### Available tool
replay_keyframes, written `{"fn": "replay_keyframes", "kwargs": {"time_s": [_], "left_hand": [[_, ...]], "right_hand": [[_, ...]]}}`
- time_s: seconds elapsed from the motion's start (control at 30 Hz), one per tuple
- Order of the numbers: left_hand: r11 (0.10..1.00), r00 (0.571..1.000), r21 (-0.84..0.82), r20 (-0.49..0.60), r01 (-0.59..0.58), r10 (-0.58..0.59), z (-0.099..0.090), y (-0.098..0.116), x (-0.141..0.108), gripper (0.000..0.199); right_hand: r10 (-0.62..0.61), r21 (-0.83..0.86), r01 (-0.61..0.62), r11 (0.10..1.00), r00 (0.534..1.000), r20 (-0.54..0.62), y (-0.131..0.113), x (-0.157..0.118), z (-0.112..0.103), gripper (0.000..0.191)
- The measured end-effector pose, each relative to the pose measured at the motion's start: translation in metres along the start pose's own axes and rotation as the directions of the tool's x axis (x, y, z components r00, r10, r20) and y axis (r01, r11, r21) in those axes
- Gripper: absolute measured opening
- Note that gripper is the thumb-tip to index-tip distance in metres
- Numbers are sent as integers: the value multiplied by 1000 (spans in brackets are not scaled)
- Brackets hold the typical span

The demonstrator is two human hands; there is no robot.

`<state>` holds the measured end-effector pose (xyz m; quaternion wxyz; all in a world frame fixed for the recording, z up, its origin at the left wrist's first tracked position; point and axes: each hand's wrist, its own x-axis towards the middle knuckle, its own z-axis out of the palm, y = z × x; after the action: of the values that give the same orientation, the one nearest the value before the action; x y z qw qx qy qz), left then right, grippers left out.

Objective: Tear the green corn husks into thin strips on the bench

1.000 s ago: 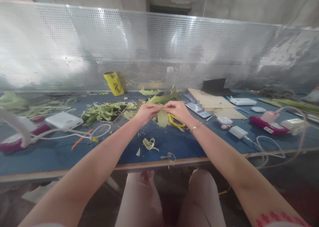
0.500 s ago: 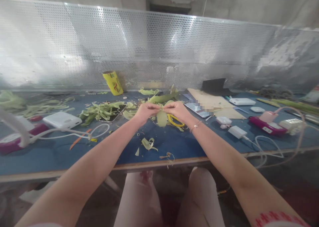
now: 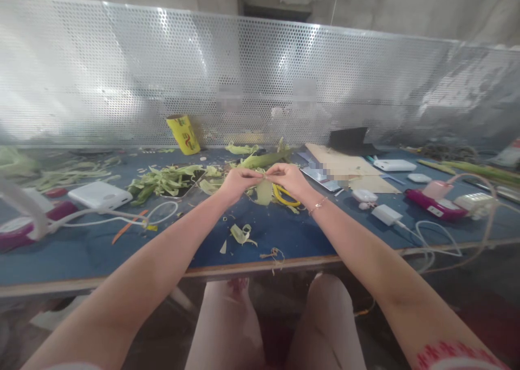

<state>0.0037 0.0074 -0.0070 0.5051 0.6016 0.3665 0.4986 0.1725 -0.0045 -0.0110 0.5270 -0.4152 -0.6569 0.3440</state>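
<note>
My left hand [image 3: 240, 185] and my right hand [image 3: 288, 178] meet over the middle of the table. Their fingertips pinch the top of a pale green piece of corn husk [image 3: 264, 193], which hangs down between them. Under my right hand lies a yellow loop [image 3: 286, 196], partly covered. Just beyond the fingers rests a larger green husk [image 3: 264, 159]. To the left of my left hand is a heap of green husk strips [image 3: 164, 181]. Nearer the front edge are curled husk scraps [image 3: 242, 234].
A yellow roll [image 3: 184, 135] stands tilted by the perforated metal screen [image 3: 260, 77]. White power banks [image 3: 101, 195], cables and purple power strips [image 3: 435, 204] lie at both sides. At the right back are a phone [image 3: 320, 179] and brown cardboard [image 3: 341, 161].
Both hands stay nearly in place, still pinching the husk. The fingertips and the hanging piece have shifted only slightly.
</note>
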Motion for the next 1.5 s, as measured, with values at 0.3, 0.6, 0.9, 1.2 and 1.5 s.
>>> {"fn": "replay_keyframes", "kwargs": {"time_s": [0.3, 0.6, 0.9, 1.2, 1.5], "left_hand": [[999, 1000, -45, 12, 10, -9, 2, 1, -2, 23], [999, 999, 4, 25, -48, 48, 2, -2, -1, 20], [990, 992, 72, 9, -125, 124, 1, -3, 0, 19], [995, 998, 78, 24, -67, 65, 0, -4, 1, 19], [999, 999, 6, 31, -36, 36, 4, 1, -3, 24]], "right_hand": [[-4, 79, 3, 997, 1000, 18, 0, 0, 3, 17], [82, 141, -96, 985, 991, 104, 2, -2, 4, 21], [-37, -46, 41, 998, 996, 84, 2, 0, -4, 23], [25, 29, -27, 999, 998, 63, 7, 3, -4, 25], [64, -17, -63, 998, 996, 66, 1, -1, -3, 26]]}}
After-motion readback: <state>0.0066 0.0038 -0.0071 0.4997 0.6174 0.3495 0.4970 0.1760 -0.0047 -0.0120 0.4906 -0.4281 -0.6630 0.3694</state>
